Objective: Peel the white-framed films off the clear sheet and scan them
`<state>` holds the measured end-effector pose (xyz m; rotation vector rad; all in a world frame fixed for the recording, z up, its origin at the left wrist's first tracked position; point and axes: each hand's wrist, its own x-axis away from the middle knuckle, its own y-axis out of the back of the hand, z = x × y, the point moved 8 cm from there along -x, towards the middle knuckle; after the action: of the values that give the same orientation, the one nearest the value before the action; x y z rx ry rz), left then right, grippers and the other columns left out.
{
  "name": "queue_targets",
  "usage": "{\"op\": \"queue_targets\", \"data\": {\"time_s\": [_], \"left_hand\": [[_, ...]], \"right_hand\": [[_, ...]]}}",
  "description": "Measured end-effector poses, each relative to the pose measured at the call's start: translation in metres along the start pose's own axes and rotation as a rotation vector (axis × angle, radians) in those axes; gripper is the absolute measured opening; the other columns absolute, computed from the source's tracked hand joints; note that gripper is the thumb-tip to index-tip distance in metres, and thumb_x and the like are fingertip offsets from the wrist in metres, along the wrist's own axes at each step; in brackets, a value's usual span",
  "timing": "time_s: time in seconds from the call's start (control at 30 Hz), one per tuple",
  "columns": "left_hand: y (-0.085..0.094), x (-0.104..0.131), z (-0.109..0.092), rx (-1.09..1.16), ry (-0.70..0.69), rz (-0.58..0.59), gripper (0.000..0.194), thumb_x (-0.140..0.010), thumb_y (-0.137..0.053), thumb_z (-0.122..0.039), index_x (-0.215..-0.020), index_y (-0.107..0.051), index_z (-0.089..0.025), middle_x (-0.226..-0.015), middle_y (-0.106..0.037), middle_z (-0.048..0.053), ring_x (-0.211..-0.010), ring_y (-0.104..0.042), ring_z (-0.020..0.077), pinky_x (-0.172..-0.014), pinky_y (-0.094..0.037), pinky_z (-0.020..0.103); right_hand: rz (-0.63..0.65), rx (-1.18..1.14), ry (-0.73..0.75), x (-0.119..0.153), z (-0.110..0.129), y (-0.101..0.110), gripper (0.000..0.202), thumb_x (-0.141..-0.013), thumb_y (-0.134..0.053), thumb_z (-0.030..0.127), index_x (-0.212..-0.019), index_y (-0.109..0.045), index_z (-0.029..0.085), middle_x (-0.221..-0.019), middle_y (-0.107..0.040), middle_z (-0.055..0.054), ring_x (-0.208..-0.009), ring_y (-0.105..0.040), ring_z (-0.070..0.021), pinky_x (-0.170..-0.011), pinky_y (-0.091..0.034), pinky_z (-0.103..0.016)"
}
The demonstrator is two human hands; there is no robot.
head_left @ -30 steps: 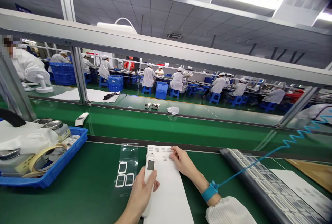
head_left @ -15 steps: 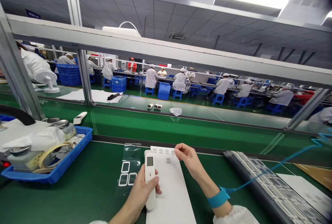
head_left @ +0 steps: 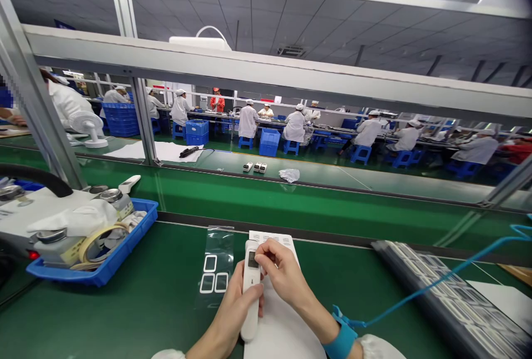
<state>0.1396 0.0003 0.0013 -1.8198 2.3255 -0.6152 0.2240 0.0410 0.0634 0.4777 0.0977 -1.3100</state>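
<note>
My left hand (head_left: 233, 314) grips a slim white handheld device (head_left: 251, 292) with a small dark screen near its top, held upright over the green bench. My right hand (head_left: 282, 276) has its fingertips pinched against the device just beside the screen; what lies between the fingertips is too small to tell. A blue strap (head_left: 343, 339) with a coiled blue cord (head_left: 436, 281) circles my right wrist. Under both hands lies a long white label sheet (head_left: 276, 326). A clear film (head_left: 216, 273) with three white-framed pieces lies to its left.
A blue tray (head_left: 124, 251) with tape rolls, cloth and metal tins sits at the left. A long dark tray (head_left: 449, 303) of framed parts runs along the right. Beyond it a green conveyor belt (head_left: 291, 198) carries small white devices and a bag. Several people in white coats sit at far benches.
My right hand has left the top of the label sheet and come over to the device's screen end. The camera view has shifted slightly left.
</note>
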Motion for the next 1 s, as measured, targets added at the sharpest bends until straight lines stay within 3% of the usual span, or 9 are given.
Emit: {"op": "queue_targets", "data": {"time_s": [0.63, 1.0], "left_hand": [[-0.002, 0.001, 0.000, -0.028, -0.002, -0.009, 0.043, -0.079, -0.057, -0.049, -0.105, -0.044, -0.018, -0.053, -0.047, -0.007, -0.046, -0.041, 0.0083, -0.049, -0.034, 0.020], [0.005, 0.001, 0.009, -0.038, 0.048, -0.103, 0.053, -0.076, -0.054, -0.064, -0.104, -0.046, -0.019, -0.055, -0.049, -0.005, -0.047, -0.043, 0.0098, -0.049, -0.037, 0.021]], "right_hand": [[-0.037, -0.144, -0.031, 0.000, -0.001, -0.001, 0.015, -0.085, -0.054, 0.023, -0.071, -0.052, 0.017, -0.067, -0.047, 0.003, -0.051, -0.046, -0.0102, -0.048, -0.039, -0.022], [-0.023, -0.104, -0.009, 0.004, 0.000, -0.004, 0.018, -0.088, -0.053, 0.025, -0.071, -0.052, 0.019, -0.072, -0.046, 0.002, -0.052, -0.047, -0.0110, -0.048, -0.041, -0.024]]}}
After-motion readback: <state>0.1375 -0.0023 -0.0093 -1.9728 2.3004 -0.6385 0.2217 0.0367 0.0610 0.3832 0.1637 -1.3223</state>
